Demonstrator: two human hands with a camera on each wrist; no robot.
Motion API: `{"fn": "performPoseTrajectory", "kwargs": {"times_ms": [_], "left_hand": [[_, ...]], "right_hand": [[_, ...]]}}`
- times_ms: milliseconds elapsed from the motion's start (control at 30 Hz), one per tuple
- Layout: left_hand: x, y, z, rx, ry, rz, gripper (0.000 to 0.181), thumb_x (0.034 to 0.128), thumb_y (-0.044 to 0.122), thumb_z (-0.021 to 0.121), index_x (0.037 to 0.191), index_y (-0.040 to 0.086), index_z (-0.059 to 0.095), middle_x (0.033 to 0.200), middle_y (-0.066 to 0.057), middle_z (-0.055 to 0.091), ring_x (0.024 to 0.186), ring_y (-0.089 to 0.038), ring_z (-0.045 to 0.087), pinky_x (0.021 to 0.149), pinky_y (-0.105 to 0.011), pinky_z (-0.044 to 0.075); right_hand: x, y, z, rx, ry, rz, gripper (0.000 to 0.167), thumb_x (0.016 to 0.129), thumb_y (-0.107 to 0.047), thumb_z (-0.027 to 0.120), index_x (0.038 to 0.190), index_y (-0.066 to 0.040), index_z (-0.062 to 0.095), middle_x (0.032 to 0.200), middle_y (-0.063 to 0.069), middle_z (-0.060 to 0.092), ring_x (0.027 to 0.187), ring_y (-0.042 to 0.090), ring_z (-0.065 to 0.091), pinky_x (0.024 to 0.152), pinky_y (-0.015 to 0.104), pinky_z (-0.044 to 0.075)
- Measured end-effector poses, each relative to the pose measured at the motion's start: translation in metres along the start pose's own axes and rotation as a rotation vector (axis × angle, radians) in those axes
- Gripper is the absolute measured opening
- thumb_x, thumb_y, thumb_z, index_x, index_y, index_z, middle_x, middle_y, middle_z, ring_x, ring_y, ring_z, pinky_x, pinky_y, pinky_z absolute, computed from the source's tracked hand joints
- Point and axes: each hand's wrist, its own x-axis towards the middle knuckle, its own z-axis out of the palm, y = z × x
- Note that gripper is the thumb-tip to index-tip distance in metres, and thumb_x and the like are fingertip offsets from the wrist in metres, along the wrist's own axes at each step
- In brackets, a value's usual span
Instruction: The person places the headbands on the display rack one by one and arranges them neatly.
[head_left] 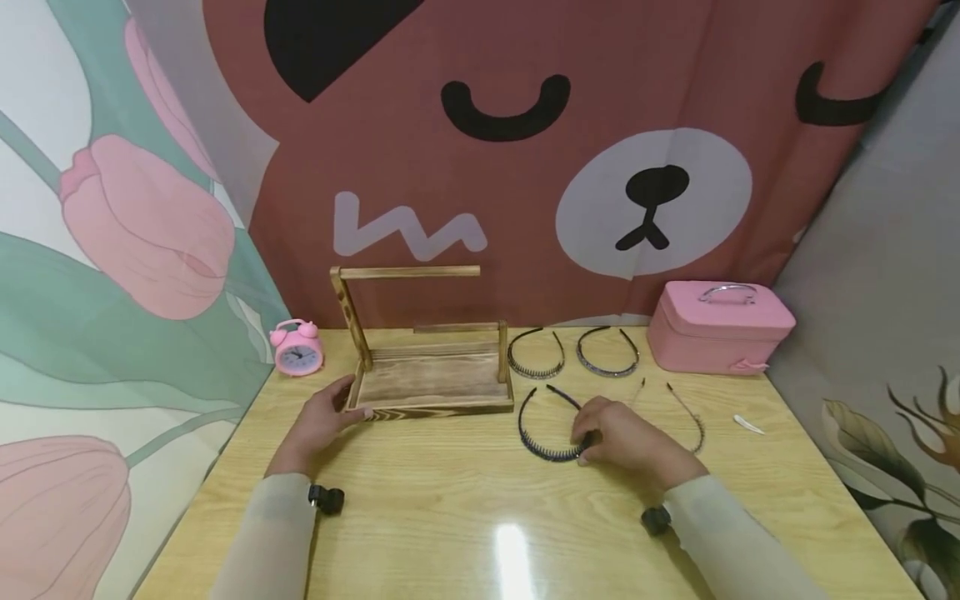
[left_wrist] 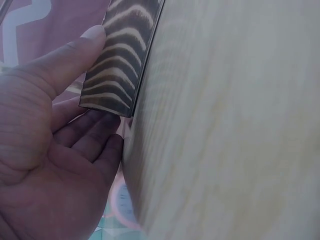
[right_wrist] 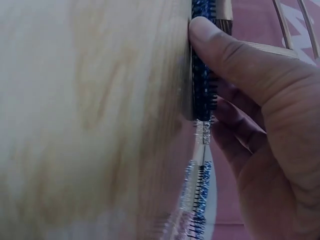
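A wooden rack (head_left: 435, 409) with a shallow tray base and raised bars stands at the back left of the table. My left hand (head_left: 324, 421) grips its front left corner, the thumb on the banded wood front (left_wrist: 116, 65) and the fingers around the end. Right of the rack, a dark blue toothed headband (head_left: 531, 442) lies on the table. My right hand (head_left: 618, 435) pinches its right side between thumb and fingers; in the right wrist view the glittery headband (right_wrist: 202, 92) shows under the thumb. The hand partly covers a thin pale headband (head_left: 693, 421) behind it.
Two more headbands, one dark (head_left: 536, 374) and one blue-grey (head_left: 607, 371), lie at the back. A pink case (head_left: 720, 333) stands at the back right, near a small white clip (head_left: 748, 425). A pink alarm clock (head_left: 298, 350) is left of the rack. Patterned cloth walls enclose the table.
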Motion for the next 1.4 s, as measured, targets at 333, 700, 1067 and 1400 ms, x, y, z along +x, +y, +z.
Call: {"fn": "performPoseTrajectory", "kwargs": {"times_ms": [333,700,1067,1400], "left_hand": [[0.002,0.006,-0.002,-0.016,-0.016,0.009,0.094,0.1011,0.029,0.082,0.171,-0.001,0.028,0.173,-0.031,0.034,0.161,-0.049,0.034,0.131,-0.059,0.033],[0.002,0.006,-0.006,-0.015,-0.013,-0.013,0.094,0.1011,0.032,0.081,0.172,0.001,0.028,0.174,-0.029,0.035,0.162,-0.048,0.033,0.132,-0.060,0.031],[0.001,0.001,0.001,-0.059,-0.022,0.005,0.094,0.1006,0.028,0.082,0.172,-0.001,0.027,0.173,-0.029,0.035,0.162,-0.047,0.034,0.132,-0.059,0.032],[0.002,-0.001,0.001,-0.053,-0.018,-0.015,0.094,0.1006,0.030,0.082,0.172,0.002,0.027,0.175,-0.027,0.034,0.163,-0.046,0.033,0.132,-0.058,0.032]], "right_hand": [[-0.003,-0.009,-0.007,-0.012,-0.024,-0.056,0.012,0.088,-0.020,0.091,0.099,-0.023,0.088,0.104,-0.012,0.077,0.107,0.012,0.065,0.100,0.038,0.058],[0.001,-0.034,-0.028,0.277,0.144,0.058,0.010,0.101,-0.018,0.079,0.108,-0.024,0.082,0.107,-0.011,0.077,0.104,0.006,0.069,0.096,0.034,0.061],[0.026,-0.053,-0.050,0.779,0.316,0.216,0.023,0.117,-0.019,0.054,0.115,-0.003,0.070,0.104,0.008,0.071,0.102,0.014,0.065,0.092,0.023,0.055],[0.047,-0.070,-0.066,1.448,0.386,-0.078,0.022,0.118,-0.008,0.045,0.118,-0.004,0.066,0.108,0.004,0.064,0.095,0.012,0.062,0.088,0.023,0.057]]}}
